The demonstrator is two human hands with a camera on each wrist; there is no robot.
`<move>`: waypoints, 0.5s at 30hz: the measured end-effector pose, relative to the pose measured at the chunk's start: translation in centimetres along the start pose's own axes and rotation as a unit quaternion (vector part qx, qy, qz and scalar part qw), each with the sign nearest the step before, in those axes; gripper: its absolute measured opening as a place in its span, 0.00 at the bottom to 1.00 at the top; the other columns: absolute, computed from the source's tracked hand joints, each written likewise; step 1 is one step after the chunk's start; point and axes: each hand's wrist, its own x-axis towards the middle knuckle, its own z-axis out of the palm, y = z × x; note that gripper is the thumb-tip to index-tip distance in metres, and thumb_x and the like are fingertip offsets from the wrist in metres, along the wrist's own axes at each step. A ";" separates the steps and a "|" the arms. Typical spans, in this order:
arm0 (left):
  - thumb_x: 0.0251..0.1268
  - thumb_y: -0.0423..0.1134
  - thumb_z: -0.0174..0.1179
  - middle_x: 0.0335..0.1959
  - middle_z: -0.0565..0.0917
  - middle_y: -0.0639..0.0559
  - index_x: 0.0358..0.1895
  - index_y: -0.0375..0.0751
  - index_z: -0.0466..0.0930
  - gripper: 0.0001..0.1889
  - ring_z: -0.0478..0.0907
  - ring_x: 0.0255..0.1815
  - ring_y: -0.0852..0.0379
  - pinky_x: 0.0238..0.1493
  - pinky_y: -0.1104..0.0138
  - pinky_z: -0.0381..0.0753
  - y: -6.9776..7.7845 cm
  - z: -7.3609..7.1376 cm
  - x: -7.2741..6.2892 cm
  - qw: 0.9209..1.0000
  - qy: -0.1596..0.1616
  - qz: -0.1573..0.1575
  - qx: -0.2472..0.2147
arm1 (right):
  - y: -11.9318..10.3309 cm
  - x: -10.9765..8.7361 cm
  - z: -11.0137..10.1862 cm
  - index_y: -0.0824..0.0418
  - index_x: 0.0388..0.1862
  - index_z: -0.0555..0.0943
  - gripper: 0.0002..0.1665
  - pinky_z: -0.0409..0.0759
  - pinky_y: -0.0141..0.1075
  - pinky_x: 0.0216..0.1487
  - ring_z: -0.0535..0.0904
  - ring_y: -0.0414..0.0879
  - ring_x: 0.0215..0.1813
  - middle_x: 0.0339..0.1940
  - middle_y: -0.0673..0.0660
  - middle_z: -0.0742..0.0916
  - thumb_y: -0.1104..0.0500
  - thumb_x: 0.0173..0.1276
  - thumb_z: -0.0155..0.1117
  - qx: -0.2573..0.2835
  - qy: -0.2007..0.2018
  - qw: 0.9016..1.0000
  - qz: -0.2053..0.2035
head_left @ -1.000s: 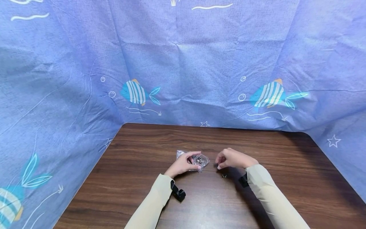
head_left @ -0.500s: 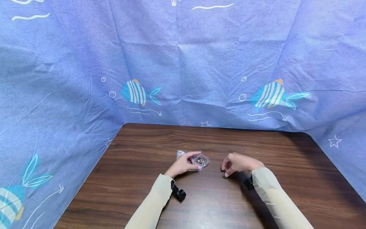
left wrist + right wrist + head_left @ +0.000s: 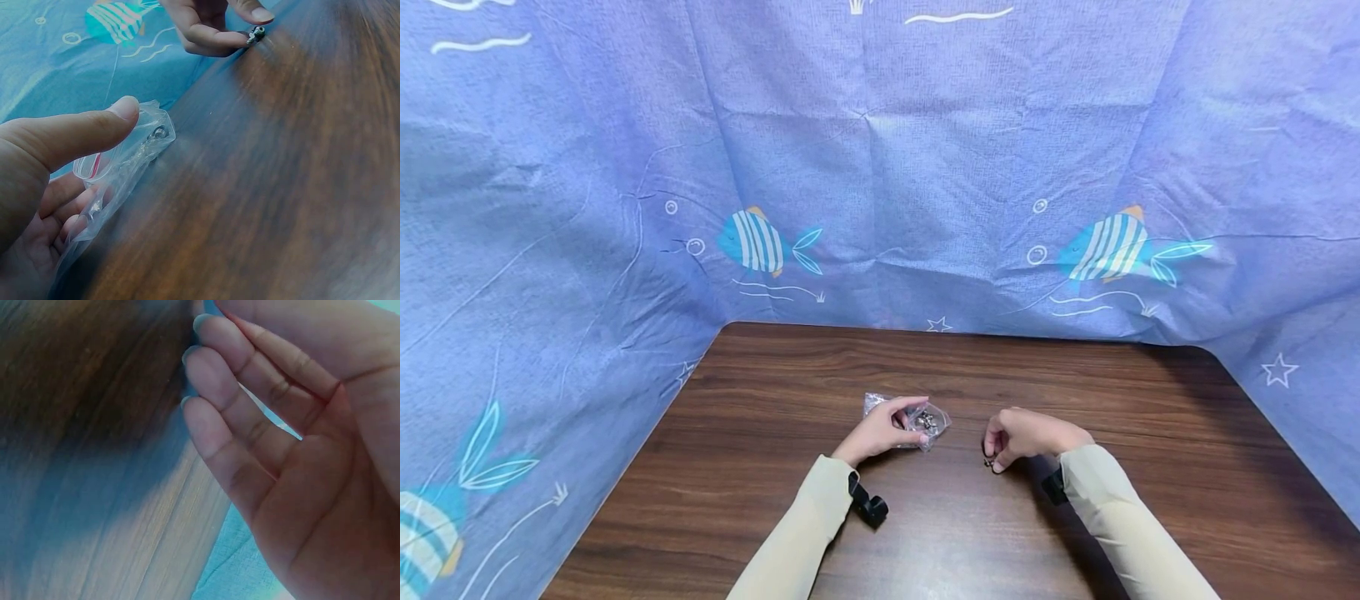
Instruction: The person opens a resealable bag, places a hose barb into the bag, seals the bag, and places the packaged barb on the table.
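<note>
My left hand [image 3: 878, 435] holds a clear zip bag [image 3: 128, 178] on the table, thumb on one side and fingers on the other. Small shiny metal parts [image 3: 160, 132] lie inside it, and a red line runs along its zip near the mouth. To the right, my right hand [image 3: 1036, 433] is down at a little cluster of small metal pieces [image 3: 988, 462]. In the left wrist view its thumb and forefinger pinch at these metal pieces [image 3: 255, 35]. The right wrist view shows the other fingers [image 3: 215, 431] loosely bent; the pinched pieces are hidden there.
Both hands work over a dark wood-grain table [image 3: 790, 367]. A blue cloth [image 3: 940, 192] with printed fish hangs behind the table and along its sides. Each wrist wears a black strap, with a black camera mount [image 3: 871, 507] on the left one.
My right hand has moved right and toward me, down onto the small metal pieces, and its thumb and forefinger have closed around them. The left hand and bag have stayed put.
</note>
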 end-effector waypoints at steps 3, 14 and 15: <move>0.54 0.41 0.71 0.31 0.77 0.50 0.65 0.45 0.74 0.32 0.70 0.31 0.61 0.33 0.72 0.70 0.0 0.0 0.0 1.000 0.000 -0.002 0.000 | 0.0 0.0 0.1 0.55 0.25 0.82 0.09 0.72 0.27 0.29 0.71 0.31 0.24 0.21 0.41 0.80 0.64 0.47 0.75 -0.004 -0.001 1.000 -0.008; 0.53 0.41 0.72 0.32 0.77 0.49 0.65 0.45 0.74 0.32 0.70 0.32 0.61 0.33 0.71 0.70 0.1 0.0 -0.1 1.000 0.001 -0.006 -0.001 | 0.4 0.2 0.2 0.52 0.23 0.81 0.08 0.71 0.27 0.28 0.70 0.31 0.24 0.20 0.40 0.79 0.63 0.51 0.72 -0.019 -0.006 1.000 -0.004; 0.53 0.41 0.72 0.32 0.77 0.48 0.65 0.46 0.74 0.32 0.70 0.32 0.61 0.33 0.71 0.70 0.1 0.0 -0.1 1.000 0.001 -0.006 -0.001 | 0.4 0.2 0.2 0.52 0.23 0.81 0.08 0.70 0.27 0.28 0.70 0.30 0.24 0.20 0.39 0.79 0.63 0.52 0.72 -0.023 -0.005 1.000 -0.007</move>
